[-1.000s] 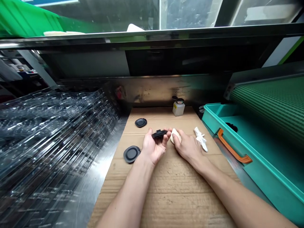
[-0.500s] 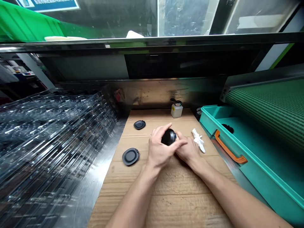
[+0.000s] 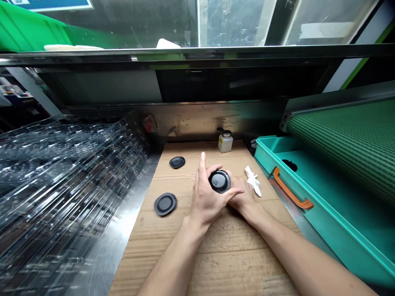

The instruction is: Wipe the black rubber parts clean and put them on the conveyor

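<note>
Black round cap [image 3: 219, 181] is held up between your two hands, grey centre showing, right above the middle of the cardboard sheet [image 3: 197, 255]! Along the sheet's right edge runs a teal tray [image 3: 339, 242] with an orange handle [image 3: 290, 195]. Two black discs [image 3: 165, 204] lie toward the left edge, a small plastic bottle [image 3: 225, 144] stands at the far edge, and a white cloth [image 3: 253, 181] sits near the right. Your left hand [image 3: 205, 201] clasps the cap with one finger [image 3: 202, 162] pointing up, while your right hand [image 3: 242, 195] presses in from behind.

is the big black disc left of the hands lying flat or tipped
Flat: the black disc lies on the cardboard, with nothing visibly propping up its edge.
</note>
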A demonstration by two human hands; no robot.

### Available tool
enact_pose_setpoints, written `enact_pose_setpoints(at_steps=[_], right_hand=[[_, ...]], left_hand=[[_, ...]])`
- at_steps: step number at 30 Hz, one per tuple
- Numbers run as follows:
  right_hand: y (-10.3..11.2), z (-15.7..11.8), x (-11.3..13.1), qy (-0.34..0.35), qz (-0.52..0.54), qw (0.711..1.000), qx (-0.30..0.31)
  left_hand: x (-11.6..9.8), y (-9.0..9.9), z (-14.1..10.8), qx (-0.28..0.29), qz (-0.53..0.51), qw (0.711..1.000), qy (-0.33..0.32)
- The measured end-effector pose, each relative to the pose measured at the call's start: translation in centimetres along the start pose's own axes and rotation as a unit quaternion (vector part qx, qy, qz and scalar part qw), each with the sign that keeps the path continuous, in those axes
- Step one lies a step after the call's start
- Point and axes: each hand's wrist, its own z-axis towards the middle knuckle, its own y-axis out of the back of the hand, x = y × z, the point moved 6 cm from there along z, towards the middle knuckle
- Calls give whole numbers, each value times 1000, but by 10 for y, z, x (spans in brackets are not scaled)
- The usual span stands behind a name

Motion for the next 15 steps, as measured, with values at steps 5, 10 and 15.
enact_pose_setpoints(at_steps=[5, 10, 15], right_hand=[[1, 0, -1, 9, 34, 999, -22], [-2, 1, -2, 8, 35, 999, -21], [-2, 1, -2, 5, 17, 1000, -12]], left_hand=[[-5, 3, -1, -27, 27, 999, -29], [-3, 2, -2, -29, 21, 999, -10], [0, -1, -3, -15, 46, 999, -11]])
